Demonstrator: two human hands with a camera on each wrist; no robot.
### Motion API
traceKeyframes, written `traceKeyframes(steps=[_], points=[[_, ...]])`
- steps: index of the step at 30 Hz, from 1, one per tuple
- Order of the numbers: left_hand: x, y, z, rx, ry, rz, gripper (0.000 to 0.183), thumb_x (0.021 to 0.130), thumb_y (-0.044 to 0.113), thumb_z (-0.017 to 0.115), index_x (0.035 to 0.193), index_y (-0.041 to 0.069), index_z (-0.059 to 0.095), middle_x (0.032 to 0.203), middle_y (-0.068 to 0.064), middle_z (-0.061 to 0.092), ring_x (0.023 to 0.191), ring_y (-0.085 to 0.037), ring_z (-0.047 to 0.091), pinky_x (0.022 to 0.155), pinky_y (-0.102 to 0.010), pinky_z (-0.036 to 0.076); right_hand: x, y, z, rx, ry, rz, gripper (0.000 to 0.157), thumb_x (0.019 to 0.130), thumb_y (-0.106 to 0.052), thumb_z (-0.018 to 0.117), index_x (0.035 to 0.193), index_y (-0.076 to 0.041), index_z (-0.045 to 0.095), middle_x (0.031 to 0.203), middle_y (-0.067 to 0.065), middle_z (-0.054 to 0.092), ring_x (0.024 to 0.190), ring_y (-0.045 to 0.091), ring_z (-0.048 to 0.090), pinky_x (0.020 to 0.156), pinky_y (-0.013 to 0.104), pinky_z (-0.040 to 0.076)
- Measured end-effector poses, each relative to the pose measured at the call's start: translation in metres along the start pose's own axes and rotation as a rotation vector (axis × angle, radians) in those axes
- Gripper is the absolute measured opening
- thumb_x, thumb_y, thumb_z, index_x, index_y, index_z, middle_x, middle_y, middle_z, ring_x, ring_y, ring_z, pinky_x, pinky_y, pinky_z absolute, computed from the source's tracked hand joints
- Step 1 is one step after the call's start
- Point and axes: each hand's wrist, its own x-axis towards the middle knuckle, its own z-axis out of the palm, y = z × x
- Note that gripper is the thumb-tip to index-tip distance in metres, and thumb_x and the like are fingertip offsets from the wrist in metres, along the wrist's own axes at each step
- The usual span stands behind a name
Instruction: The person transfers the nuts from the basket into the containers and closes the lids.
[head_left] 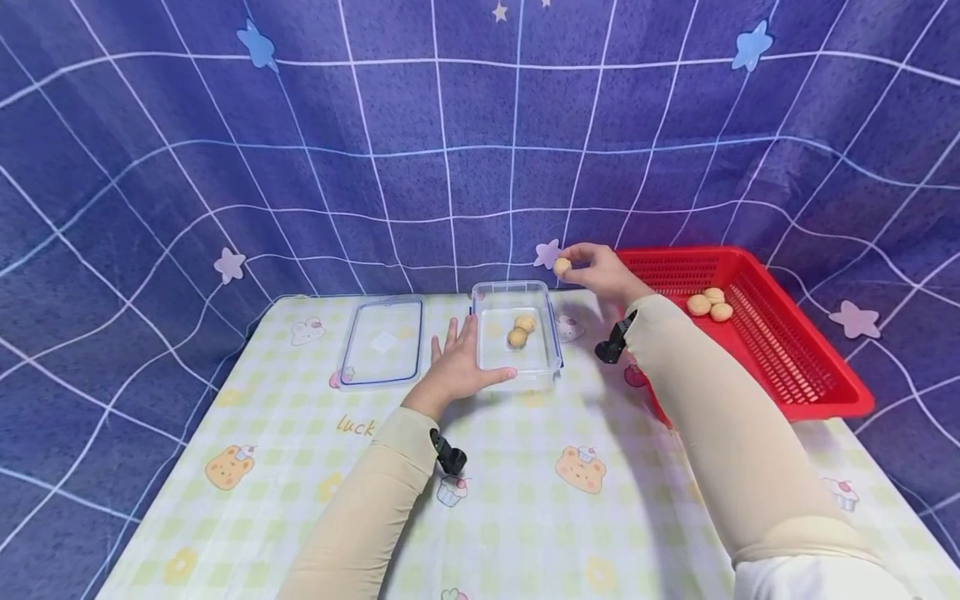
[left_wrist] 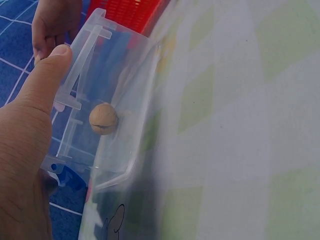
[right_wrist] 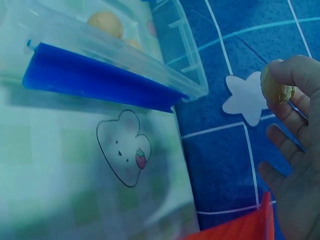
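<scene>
My right hand [head_left: 603, 273] pinches a walnut [head_left: 562, 266] between thumb and fingertips, above and to the right of a clear plastic box [head_left: 557, 333]. In the right wrist view the held walnut [right_wrist: 275, 86] shows its seam, and the other fingers are loosely bent. Spread along the box's left side, my left hand [head_left: 459, 367] has its thumb reaching over the front rim. Two walnuts [head_left: 517, 337] lie together inside the box. The left wrist view shows the thumb [left_wrist: 55, 62] at the rim and one walnut [left_wrist: 103, 119] through the clear wall.
A red plastic basket [head_left: 825, 408] stands on the right with several walnuts [head_left: 699, 305], partly behind my right arm. Left of the box lies a clear lid [head_left: 382, 342] with a blue seal. A blue curtain [head_left: 480, 183] hangs behind the checked tablecloth [head_left: 517, 517].
</scene>
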Motion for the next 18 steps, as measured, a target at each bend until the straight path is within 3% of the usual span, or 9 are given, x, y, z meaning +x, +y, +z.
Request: traceKeyframes(steps=[9,14,18], points=[[0.001,0.000,-0.002,-0.007,-0.005,-0.003,0.130,0.077,0.081,0.064,0.163,0.006,0.002,0.170,-0.009,0.006,0.155,-0.026,-0.013,0.121,-0.062,-0.005,-0.001,-0.009,0.016,0.041,-0.003,0.022,0.042,0.090,-0.010,0.071,0.129,0.005,0.062,0.128,0.023,0.061,0.123,0.032,0.052,0.106,0.043,0.040],[0.000,0.001,-0.001,-0.011,-0.006,-0.004,0.129,0.077,0.080,0.065,0.163,0.006,0.002,0.170,-0.009,0.006,0.155,-0.027,-0.013,0.121,-0.062,-0.005,0.002,-0.006,0.025,0.078,-0.007,0.036,0.041,0.088,-0.010,0.072,0.126,0.004,0.063,0.121,0.020,0.061,0.116,0.030,0.053,0.104,0.042,0.039],[0.000,0.002,-0.001,-0.027,0.000,-0.004,0.127,0.079,0.075,0.068,0.163,0.005,0.002,0.170,-0.009,0.006,0.155,-0.026,-0.012,0.121,-0.062,-0.005,0.004,-0.004,0.031,0.033,-0.011,0.005,0.040,0.087,-0.009,0.071,0.124,0.005,0.065,0.120,0.020,0.063,0.115,0.030,0.055,0.102,0.041,0.042]])
